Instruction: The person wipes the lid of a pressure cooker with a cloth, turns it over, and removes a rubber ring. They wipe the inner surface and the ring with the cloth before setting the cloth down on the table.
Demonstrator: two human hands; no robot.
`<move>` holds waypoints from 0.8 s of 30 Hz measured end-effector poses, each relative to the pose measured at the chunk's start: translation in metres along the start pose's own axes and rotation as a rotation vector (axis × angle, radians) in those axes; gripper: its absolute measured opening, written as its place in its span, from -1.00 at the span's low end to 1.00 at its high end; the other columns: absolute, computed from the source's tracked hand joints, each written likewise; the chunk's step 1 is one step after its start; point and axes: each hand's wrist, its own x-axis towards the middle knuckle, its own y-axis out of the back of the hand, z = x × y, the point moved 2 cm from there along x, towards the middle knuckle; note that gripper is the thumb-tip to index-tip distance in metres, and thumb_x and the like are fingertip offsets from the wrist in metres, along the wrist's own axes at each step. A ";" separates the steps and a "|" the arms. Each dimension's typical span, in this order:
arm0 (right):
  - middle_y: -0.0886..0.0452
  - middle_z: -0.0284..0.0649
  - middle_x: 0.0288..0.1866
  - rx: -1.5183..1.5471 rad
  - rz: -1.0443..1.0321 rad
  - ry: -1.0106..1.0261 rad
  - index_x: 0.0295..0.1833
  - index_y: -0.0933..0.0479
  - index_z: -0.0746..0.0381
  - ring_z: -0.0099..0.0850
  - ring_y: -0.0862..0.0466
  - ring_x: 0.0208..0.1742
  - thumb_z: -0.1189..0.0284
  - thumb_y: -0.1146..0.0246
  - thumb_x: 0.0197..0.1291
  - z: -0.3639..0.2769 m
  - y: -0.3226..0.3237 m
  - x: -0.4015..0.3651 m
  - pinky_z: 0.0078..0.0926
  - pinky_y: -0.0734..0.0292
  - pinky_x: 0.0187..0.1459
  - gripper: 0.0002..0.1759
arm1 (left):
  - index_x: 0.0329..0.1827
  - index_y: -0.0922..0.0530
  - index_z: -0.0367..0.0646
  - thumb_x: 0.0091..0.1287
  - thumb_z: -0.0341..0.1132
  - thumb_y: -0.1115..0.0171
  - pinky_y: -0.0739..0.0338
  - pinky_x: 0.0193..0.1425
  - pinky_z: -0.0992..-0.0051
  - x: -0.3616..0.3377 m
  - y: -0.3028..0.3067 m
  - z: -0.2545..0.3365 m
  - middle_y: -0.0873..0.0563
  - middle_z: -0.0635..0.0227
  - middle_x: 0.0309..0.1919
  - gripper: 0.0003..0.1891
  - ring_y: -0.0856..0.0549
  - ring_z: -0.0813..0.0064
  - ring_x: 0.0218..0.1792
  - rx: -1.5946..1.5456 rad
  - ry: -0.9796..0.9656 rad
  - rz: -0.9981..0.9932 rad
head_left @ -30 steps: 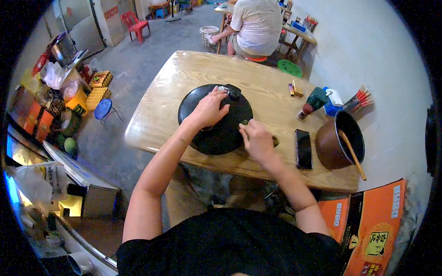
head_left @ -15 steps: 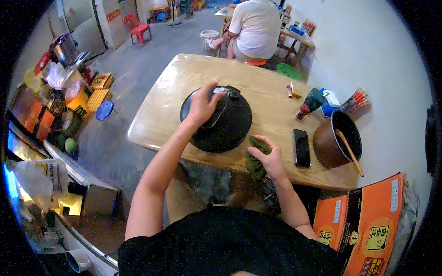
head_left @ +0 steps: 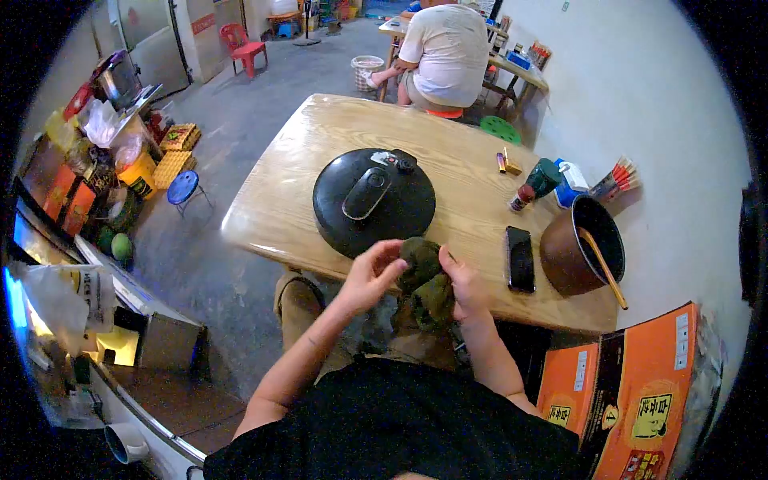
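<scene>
A crumpled dark green cloth hangs between my hands at the table's near edge. My right hand is closed on its right side, thumb near the top. On the left, my left hand has its fingertips pinched at the cloth's upper edge; part of that grip is hidden. Just beyond sits a round black pot lid with a long handle and a knob at its far side. Neither hand touches the lid.
On the wooden table are a phone, a brown inner pot with a wooden stick, a green bottle, a red-capped jar and a lighter. Orange boxes stand right. A person sits beyond.
My left hand has let go of the lid's handle and come back toward me to the cloth. My right hand, with the cloth, has shifted slightly left. The lid stays put.
</scene>
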 end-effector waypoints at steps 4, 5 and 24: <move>-0.71 -0.23 -0.01 -0.045 -0.057 0.042 0.14 -0.56 0.27 -0.39 -0.71 -0.07 0.18 -0.10 0.48 0.010 0.001 -0.001 -0.41 -0.63 -0.01 -0.61 | -0.15 -0.58 -0.26 0.40 -0.36 -0.30 -0.46 -0.16 0.62 -0.008 -0.001 -0.003 -0.64 0.53 -0.31 -0.86 -0.55 0.75 -0.24 0.036 0.091 0.110; -0.71 -0.23 -0.01 -0.044 -0.056 0.041 0.14 -0.56 0.27 -0.39 -0.71 -0.07 0.18 -0.10 0.48 0.010 0.002 -0.002 -0.41 -0.63 -0.01 -0.61 | -0.27 -0.55 -0.24 0.43 -0.34 -0.27 -0.39 -0.22 0.65 -0.010 -0.001 0.001 -0.58 0.59 -0.40 -0.85 -0.48 0.78 -0.31 0.008 0.011 0.167; -0.69 -0.24 -0.02 -0.819 -0.293 0.065 0.18 -0.53 0.29 -0.39 -0.67 -0.03 0.16 -0.41 0.21 0.004 0.001 -0.015 -0.43 -0.54 0.12 -0.45 | -0.17 -0.57 -0.31 0.31 -0.41 -0.35 -0.50 -0.23 0.55 -0.005 -0.016 0.016 -0.67 0.38 -0.42 -0.83 -0.60 0.64 -0.34 0.358 -0.148 0.074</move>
